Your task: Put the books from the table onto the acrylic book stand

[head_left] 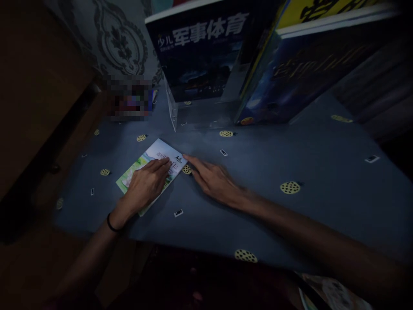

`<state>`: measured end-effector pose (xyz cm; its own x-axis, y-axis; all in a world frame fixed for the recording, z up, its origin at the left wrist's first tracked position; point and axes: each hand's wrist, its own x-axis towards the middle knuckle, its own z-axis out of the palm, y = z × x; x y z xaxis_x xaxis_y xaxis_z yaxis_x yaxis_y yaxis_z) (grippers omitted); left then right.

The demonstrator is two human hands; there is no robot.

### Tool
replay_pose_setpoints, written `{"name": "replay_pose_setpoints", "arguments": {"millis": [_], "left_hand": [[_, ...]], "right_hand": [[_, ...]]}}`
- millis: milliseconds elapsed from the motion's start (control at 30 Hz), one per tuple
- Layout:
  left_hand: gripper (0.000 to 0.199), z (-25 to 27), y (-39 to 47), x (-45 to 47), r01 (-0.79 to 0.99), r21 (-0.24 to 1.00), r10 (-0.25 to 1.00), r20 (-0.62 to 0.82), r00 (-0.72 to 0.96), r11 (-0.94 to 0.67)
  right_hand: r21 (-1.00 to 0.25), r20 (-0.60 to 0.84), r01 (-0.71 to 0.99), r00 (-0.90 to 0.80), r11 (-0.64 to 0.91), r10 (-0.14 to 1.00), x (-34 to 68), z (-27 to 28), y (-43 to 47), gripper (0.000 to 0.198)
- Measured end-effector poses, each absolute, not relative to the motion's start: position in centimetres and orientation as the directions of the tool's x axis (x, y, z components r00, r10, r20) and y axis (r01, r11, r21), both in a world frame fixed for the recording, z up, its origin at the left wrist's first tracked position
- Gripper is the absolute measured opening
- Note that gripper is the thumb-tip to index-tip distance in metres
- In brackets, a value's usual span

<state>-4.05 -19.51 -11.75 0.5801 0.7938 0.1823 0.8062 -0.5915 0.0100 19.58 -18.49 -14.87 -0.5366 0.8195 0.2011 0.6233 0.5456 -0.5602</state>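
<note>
- Small book (161,150) first: lies flat and slanted on the table (206,230), around 8 o'clock from the middle of the view. Just one of it.
- Left hand (150,181) comes in from 7 o'clock and sits palm-down on the cover, fingers straight and close together. It isn't gripping anything, just resting flat. My guess is the weight keeps the book from sliding.
- Right hand (214,178) is on the book's 3 o'clock side, fingers stretched out and not wrapped around anything. A fingertip reaches the corner at 2 o'clock, probably to steady that end.
- So two hands total, plus one dark band (112,224) on the left wrist.
- Using the small book as the clock centre: one dark magazine (200,56) leans upright at 1 o'clock in a clear stand (206,114), I'd say so its cover faces out.
- Over at 2 o'clock there's one thick blue book (300,69) standing up, with a yellow one (325,10) poking out behind it. Can't count everything stacked back there, too dark.
- One pixelated patch (129,99) at 11 o'clock, no idea what's under it.
</note>
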Motion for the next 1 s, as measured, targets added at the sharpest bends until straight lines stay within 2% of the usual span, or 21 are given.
{"name": "replay_pose_setpoints", "arguments": {"millis": [133, 267, 367, 500, 600, 700, 800, 867, 1000], "left_hand": [[0.038, -11.3, -19.6, -4.7, 0.795, 0.106, 0.801, 0.141, 0.582, -0.597], [0.045, -10.2, -20.3, -7.8, 0.816, 0.216, 0.840, 0.032, 0.542, -0.535], [0.051, -10.2, -21.7, -10.7, 0.876, 0.192, 0.891, -0.008, 0.453, -0.443], [0.054, -11.0, -23.9, -12.5, 0.916, 0.155, 0.928, 0.017, 0.372, -0.370], [0.052, -11.5, -25.3, -11.9, 0.926, 0.155, 0.939, 0.045, 0.342, -0.345], [0.052, -11.7, -26.6, -10.6, 0.898, 0.152, 0.910, 0.098, 0.402, -0.413], [0.064, -12.2, -27.7, -9.4, 0.858, 0.118, 0.861, 0.176, 0.478, -0.500], [0.068, -12.6, -28.2, -8.7, 0.862, 0.083, 0.855, 0.204, 0.477, -0.500], [0.052, -12.8, -28.1, -8.0, 0.882, 0.011, 0.862, 0.220, 0.456, -0.470]], "right_hand": [[-0.409, 0.054, 0.759, -0.534, 0.506, 0.844, 19.1, -14.0, -18.3, 0.046], [-0.309, 0.018, 0.794, -0.545, 0.523, 0.838, 18.7, -13.8, -18.7, 0.046], [-0.243, 0.009, 0.785, -0.585, 0.569, 0.811, 18.2, -14.3, -18.7, 0.049], [-0.162, 0.001, 0.764, -0.633, 0.625, 0.774, 17.2, -14.9, -17.5, 0.056], [-0.150, -0.002, 0.741, -0.663, 0.655, 0.749, 16.2, -14.9, -15.9, 0.059], [-0.153, -0.030, 0.742, -0.664, 0.653, 0.747, 15.0, -14.7, -14.2, 0.060], [-0.173, 0.003, 0.742, -0.657, 0.648, 0.754, 13.9, -14.9, -12.9, 0.060], [-0.185, 0.040, 0.740, -0.652, 0.647, 0.757, 13.3, -15.2, -12.4, 0.060], [-0.237, 0.099, 0.736, -0.631, 0.635, 0.769, 13.1, -16.0, -12.0, 0.060]]}}
